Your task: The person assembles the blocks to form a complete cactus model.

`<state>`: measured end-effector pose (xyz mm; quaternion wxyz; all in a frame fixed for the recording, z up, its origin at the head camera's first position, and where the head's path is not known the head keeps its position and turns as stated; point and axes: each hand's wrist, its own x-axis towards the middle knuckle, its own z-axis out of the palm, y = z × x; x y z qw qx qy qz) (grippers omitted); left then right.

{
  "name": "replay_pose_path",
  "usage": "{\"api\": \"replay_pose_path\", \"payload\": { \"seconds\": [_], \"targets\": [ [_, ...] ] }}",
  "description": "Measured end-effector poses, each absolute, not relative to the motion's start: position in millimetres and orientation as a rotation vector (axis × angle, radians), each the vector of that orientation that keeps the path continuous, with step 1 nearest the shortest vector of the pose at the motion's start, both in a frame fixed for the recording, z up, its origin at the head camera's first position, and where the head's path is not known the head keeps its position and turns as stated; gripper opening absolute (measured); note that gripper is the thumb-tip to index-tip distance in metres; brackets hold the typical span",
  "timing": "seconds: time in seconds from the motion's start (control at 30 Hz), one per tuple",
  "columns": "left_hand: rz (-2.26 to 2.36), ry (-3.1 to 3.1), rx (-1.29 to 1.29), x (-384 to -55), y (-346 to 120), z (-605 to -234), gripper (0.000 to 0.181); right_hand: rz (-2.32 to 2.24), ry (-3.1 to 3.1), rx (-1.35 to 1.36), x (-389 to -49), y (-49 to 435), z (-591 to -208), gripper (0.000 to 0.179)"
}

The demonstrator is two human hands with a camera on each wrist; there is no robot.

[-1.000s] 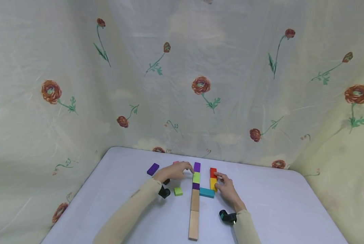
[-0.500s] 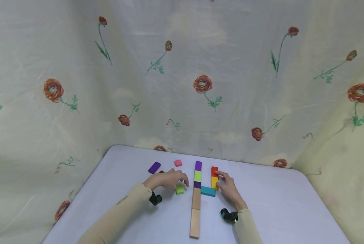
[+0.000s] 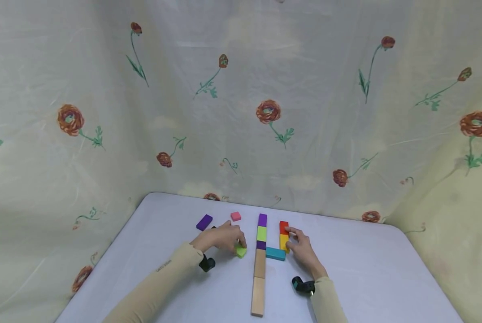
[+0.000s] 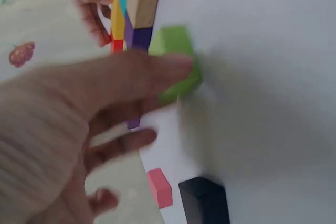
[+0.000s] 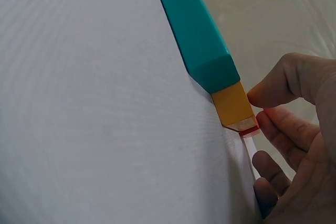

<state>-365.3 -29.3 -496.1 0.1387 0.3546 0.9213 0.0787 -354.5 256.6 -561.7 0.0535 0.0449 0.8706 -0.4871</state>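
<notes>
My left hand (image 3: 226,237) pinches a small lime green block (image 3: 241,251) between thumb and fingers, left of a row of blocks. In the left wrist view the thumb lies across this green block (image 4: 176,40), and the other fingers are spread apart. My right hand (image 3: 304,253) rests along the right side of a yellow block (image 3: 284,242) and a red block (image 3: 284,227), set end to end. In the right wrist view its thumb is at the yellow block (image 5: 232,104). A teal block (image 3: 275,254) lies crosswise between the row and the yellow block.
The row runs away from me: two wooden blocks (image 3: 258,296), a dark purple one (image 3: 261,245), a lime one (image 3: 262,233) and a purple one (image 3: 262,220). Farther left lie a dark purple block (image 3: 204,222), a pink block (image 3: 236,216) and a black block (image 4: 205,200). Flowered cloth (image 3: 241,134) surrounds the white table (image 3: 370,278).
My left hand has moved from the lime block in the row back to the left and down to the loose green block, now pinched and slightly turned. The right hand keeps its place.
</notes>
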Motion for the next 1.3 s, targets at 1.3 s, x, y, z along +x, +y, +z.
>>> {"api": "replay_pose_path", "payload": {
  "seconds": [1.3],
  "targets": [
    [-0.284, 3.177, 1.030, -294, -35, -535, 0.046, -1.487, 2.643, 0.143, -353, 255, -562, 0.053]
  ]
}}
